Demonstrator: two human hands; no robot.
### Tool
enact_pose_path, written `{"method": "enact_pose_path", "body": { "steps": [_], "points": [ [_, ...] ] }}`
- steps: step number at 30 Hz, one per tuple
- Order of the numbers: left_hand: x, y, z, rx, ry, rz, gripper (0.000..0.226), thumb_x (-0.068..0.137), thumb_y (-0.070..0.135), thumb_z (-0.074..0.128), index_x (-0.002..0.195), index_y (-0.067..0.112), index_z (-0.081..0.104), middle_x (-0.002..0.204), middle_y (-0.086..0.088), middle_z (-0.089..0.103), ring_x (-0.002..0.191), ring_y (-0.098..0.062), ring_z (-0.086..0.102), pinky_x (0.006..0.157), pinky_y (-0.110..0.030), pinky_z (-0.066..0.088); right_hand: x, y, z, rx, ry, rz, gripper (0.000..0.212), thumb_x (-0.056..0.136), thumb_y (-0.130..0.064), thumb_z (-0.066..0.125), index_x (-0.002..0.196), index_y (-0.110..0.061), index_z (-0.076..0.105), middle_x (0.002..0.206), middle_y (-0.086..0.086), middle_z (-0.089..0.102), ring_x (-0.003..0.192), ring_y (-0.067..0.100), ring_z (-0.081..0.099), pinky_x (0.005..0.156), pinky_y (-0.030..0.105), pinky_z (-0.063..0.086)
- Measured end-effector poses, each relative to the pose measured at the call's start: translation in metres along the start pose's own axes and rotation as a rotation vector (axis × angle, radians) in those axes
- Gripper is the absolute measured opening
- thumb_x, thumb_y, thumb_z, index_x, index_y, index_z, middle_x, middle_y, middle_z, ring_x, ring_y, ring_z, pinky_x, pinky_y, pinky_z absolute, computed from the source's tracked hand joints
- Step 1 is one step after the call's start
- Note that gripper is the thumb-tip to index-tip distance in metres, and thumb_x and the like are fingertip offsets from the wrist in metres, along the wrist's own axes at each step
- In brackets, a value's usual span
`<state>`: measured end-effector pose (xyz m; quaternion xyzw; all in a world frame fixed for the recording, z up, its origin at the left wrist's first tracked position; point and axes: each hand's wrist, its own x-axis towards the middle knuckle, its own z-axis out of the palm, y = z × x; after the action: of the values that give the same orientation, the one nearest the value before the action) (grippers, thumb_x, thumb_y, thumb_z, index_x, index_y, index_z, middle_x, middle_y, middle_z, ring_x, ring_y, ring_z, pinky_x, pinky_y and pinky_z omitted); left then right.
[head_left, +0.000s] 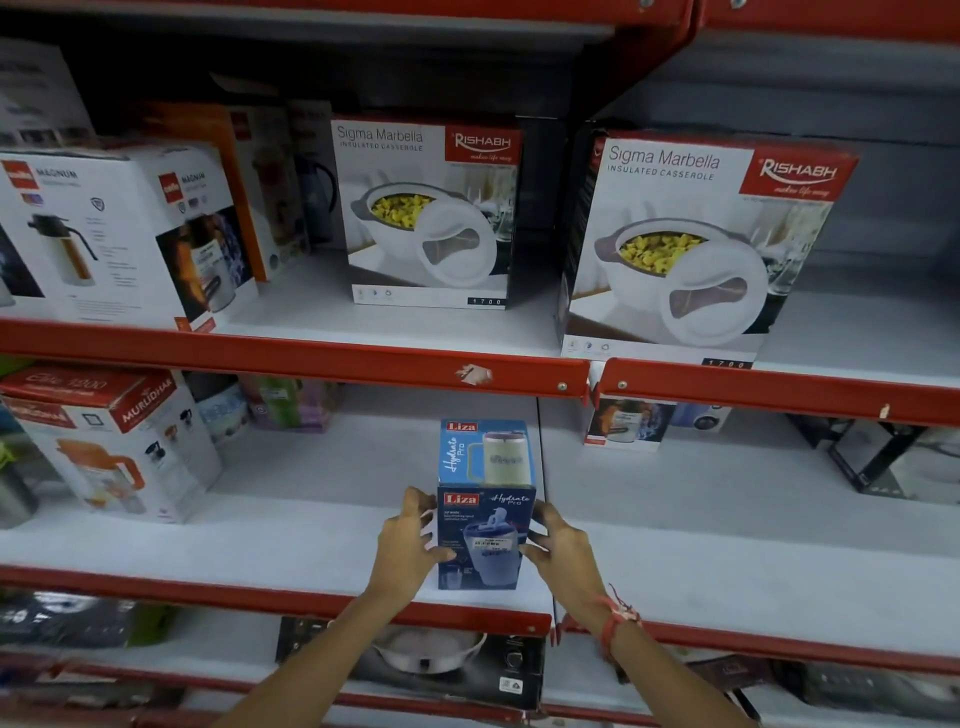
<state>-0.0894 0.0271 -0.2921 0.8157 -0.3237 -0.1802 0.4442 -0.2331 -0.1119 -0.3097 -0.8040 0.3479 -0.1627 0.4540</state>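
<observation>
Fingers (418, 503) of the left hand (408, 540) curl round the left edge of the blue Liza box (488, 519), with the thumb laid across the lower front face. Fingers (543, 512) of the right hand (563, 545) wrap the right edge the same way, thumb pointing in toward the front. Both hands are clamped on the box, one on each side.

The box stands upright at the near edge of the middle shelf (311, 519), just behind the shelf's red front lip (260, 592) and close to the seam between two shelf bays. Its base looks level with the shelf surface; whether its full weight sits there cannot be told. A white price sticker (496, 544) is on the front face. The paler top panel shows a mug.

The right wrist carries a red thread band (615, 621).

On the middle shelf, a Murlidhar box (114, 441) sits far left, well apart from the hands. Smaller cartons at the back are blurred.

On the upper shelf, two Sigma Marbella casserole boxes stand side by side, one (428, 213) above the hands and one (696, 244) to the right. A white Magnum flask box (119, 234) stands at the left.
</observation>
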Motion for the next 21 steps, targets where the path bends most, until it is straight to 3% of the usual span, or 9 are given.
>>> {"method": "enact_pose_path", "body": {
  "steps": [4, 7, 10, 13, 17, 21],
  "points": [
    [-0.008, 0.017, -0.022, 0.263, -0.047, -0.047, 0.07, 0.068, 0.022, 0.082, 0.122, 0.013, 0.04, 0.128, -0.016, 0.059, 0.11, -0.033, 0.061, 0.09, -0.042, 0.054, -0.01, -0.024, -0.03, -0.161, 0.095, -0.121, 0.049, 0.09, 0.005, 0.056, 0.135, -0.015, 0.053, 0.129, 0.009, 0.066, 0.117, 0.022, 0.064, 0.097, 0.03, 0.052],
    [-0.014, 0.058, -0.049, 0.376, 0.024, 0.072, 0.047, 0.074, 0.033, 0.077, 0.11, 0.012, 0.056, 0.115, -0.01, 0.069, 0.096, -0.024, 0.068, 0.081, -0.034, 0.056, -0.017, -0.055, -0.063, -0.189, 0.302, -0.302, 0.037, 0.088, -0.001, 0.061, 0.122, -0.015, 0.065, 0.111, 0.004, 0.075, 0.098, 0.016, 0.072, 0.09, 0.033, 0.058],
    [-0.017, 0.116, -0.071, 0.268, 0.163, 0.26, 0.03, 0.075, 0.037, 0.074, 0.093, 0.013, 0.068, 0.095, 0.0, 0.077, 0.081, -0.013, 0.072, 0.077, -0.031, 0.059, -0.021, -0.09, -0.101, -0.106, 0.503, -0.438, 0.031, 0.088, -0.007, 0.064, 0.117, -0.017, 0.068, 0.105, -0.002, 0.075, 0.092, 0.012, 0.072, 0.086, 0.029, 0.059],
    [-0.013, 0.171, -0.076, 0.029, 0.194, 0.438, 0.025, 0.076, 0.036, 0.072, 0.092, 0.016, 0.071, 0.087, 0.005, 0.077, 0.076, -0.002, 0.071, 0.075, -0.019, 0.058, -0.019, -0.122, -0.136, -0.015, 0.732, -0.508, 0.032, 0.09, -0.016, 0.064, 0.122, -0.015, 0.063, 0.119, 0.004, 0.069, 0.104, 0.022, 0.068, 0.091, 0.033, 0.054],
    [0.01, 0.224, -0.06, -0.185, 0.268, 0.537, 0.038, 0.078, 0.033, 0.071, 0.113, 0.018, 0.063, 0.112, -0.001, 0.07, 0.1, -0.009, 0.066, 0.089, -0.023, 0.054, 0.004, -0.137, -0.179, 0.057, 0.915, -0.392, 0.064, 0.088, -0.026, 0.067, 0.143, -0.013, 0.038, 0.151, 0.011, 0.041, 0.14, 0.026, 0.036, 0.115, 0.048, 0.033],
    [0.047, 0.255, -0.033, -0.234, 0.175, 0.501, 0.075, 0.079, 0.039, 0.07, 0.141, 0.018, 0.035, 0.145, -0.007, 0.046, 0.133, -0.022, 0.043, 0.11, -0.041, 0.038, 0.032, -0.134, -0.211, 0.123, 0.939, -0.257, 0.094, 0.081, -0.04, 0.072, 0.151, -0.011, 0.017, 0.16, 0.013, 0.021, 0.149, 0.029, 0.014, 0.12, 0.053, 0.019]
  ]
}}
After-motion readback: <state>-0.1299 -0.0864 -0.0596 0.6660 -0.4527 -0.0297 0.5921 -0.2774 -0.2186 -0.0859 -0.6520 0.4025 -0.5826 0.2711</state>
